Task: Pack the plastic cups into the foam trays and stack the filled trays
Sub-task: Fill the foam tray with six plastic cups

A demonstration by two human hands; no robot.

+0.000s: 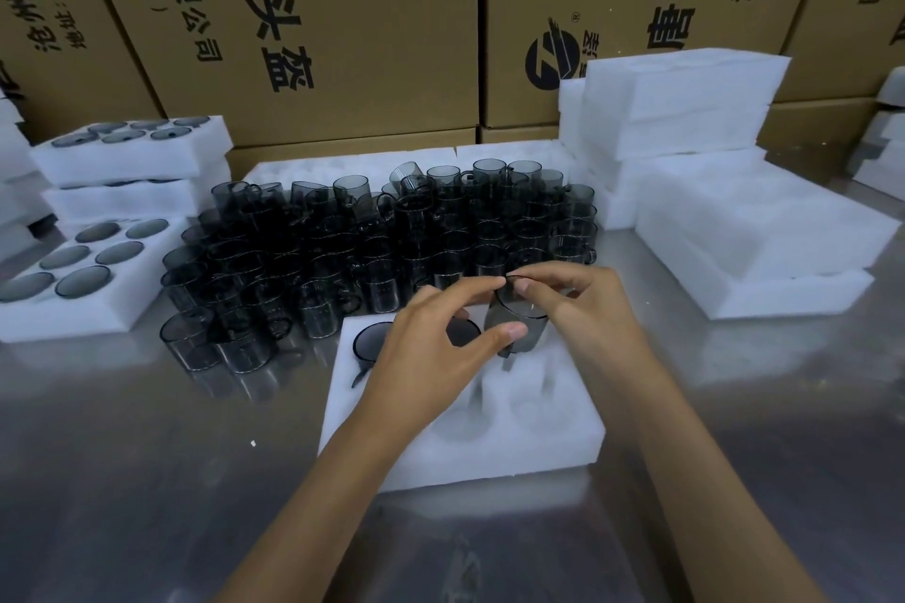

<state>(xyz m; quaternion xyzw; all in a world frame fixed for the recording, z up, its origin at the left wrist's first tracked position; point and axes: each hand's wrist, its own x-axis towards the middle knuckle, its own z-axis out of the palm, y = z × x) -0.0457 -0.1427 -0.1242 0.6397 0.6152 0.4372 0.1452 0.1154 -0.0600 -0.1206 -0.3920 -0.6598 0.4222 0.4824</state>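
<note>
A white foam tray (548, 436) lies in front of me on the steel table. Two smoky grey cups sit in its far pockets, one (368, 341) at the left and one (463, 332) partly behind my left hand. Both hands hold a third grey cup (520, 323) tilted over the tray's far right pocket. My left hand (440, 348) pinches its side between thumb and forefinger. My right hand (578, 304) pinches its rim from the right. Behind the tray stands a crowd of several loose grey cups (372, 240).
Filled foam trays (122, 289) with cups sit stacked at the left. Empty foam trays (764, 235) pile up at the right, taller foam blocks (676, 103) behind them. Cardboard boxes (343, 25) wall off the back. Bare steel table (147, 480) stretches nearest me.
</note>
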